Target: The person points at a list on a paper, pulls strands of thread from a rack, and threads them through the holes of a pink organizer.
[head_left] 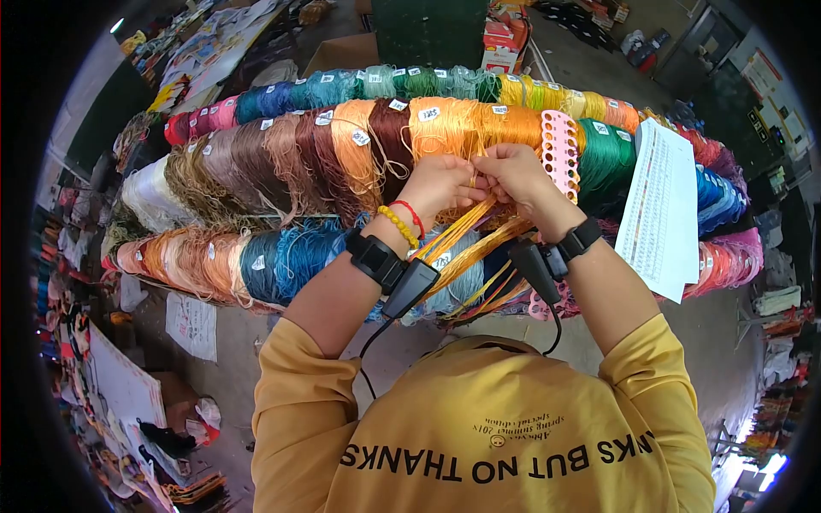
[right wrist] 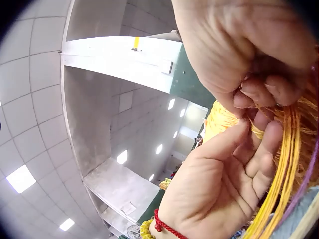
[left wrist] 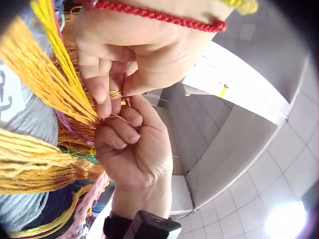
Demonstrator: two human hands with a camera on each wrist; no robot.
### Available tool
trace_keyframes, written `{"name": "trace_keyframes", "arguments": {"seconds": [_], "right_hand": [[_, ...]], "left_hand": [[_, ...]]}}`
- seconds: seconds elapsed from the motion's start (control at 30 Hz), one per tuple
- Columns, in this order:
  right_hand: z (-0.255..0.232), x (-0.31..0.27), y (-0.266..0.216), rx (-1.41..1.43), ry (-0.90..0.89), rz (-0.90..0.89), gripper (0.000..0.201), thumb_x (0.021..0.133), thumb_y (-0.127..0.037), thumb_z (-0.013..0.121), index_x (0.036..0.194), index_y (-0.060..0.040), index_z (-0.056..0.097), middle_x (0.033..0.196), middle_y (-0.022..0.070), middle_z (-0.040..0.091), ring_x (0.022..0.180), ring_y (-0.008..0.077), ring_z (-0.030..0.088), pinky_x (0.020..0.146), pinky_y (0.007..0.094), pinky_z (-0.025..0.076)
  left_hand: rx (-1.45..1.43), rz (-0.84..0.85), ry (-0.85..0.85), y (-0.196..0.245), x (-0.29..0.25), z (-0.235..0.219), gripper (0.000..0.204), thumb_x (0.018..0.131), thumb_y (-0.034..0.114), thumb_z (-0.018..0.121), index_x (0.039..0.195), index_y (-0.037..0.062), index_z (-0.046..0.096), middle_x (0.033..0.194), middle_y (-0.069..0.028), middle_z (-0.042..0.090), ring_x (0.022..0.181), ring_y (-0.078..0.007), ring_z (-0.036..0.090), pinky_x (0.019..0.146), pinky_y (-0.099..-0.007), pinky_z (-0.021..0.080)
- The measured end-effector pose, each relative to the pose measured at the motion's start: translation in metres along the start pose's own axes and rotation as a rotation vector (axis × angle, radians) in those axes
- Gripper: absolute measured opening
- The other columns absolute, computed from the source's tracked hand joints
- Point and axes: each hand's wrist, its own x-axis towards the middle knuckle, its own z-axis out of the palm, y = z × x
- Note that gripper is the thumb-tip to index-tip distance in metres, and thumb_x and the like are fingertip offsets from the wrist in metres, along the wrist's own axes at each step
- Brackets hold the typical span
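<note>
beneath left hand (head_left: pixel 443 183) and right hand (head_left: pixel 522 177), yellow-orange threads (head_left: pixel 467 221), lengthwise slanting down-left

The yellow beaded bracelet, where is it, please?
In the head view, the bracelet is just below the left hand, between red cord and black strap.

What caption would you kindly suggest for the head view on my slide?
Left hand and right hand pinch yellow-orange threads among rows of labelled, coloured skeins.
</note>
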Motion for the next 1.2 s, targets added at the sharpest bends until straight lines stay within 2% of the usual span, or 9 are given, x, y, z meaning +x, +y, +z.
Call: {"name": "trace_keyframes", "arguments": {"seconds": [0.63,0.83,1.2], "right_hand": [[-0.0018,-0.0045,-0.0003,0.065,-0.037,0.023,0.01,0.081,-0.012,0.061,0.075,-0.0042,0.059,0.059,0.002,0.055,0.042,0.0069,0.044,0.036,0.0202,0.031],[0.0,-0.0017,0.0026,0.069,-0.018,-0.029,0.011,0.079,-0.011,0.061,0.075,-0.0022,0.058,0.058,0.004,0.055,0.04,0.0077,0.044,0.035,0.0211,0.031],[-0.0006,-0.0033,0.0036,0.074,0.001,-0.022,0.01,0.08,-0.01,0.059,0.073,-0.0022,0.056,0.059,0.0048,0.055,0.04,0.0089,0.044,0.036,0.0214,0.032]], "left_hand": [[0.009,0.011,0.018,0.0019,-0.0021,0.0004,0.018,0.092,0.015,0.048,0.101,0.0002,0.053,0.094,-0.0105,0.062,0.081,-0.0168,0.064,0.066,-0.0225,0.049],[0.046,0.033,0.015,-0.0004,-0.0005,0.0007,0.018,0.092,0.015,0.048,0.1,-0.0003,0.054,0.094,-0.0102,0.062,0.081,-0.0173,0.065,0.064,-0.0222,0.049],[0.041,0.032,0.064,0.0015,-0.0031,0.0027,0.017,0.092,0.016,0.048,0.097,0.0007,0.054,0.093,-0.011,0.063,0.081,-0.018,0.065,0.065,-0.0229,0.049]]}}
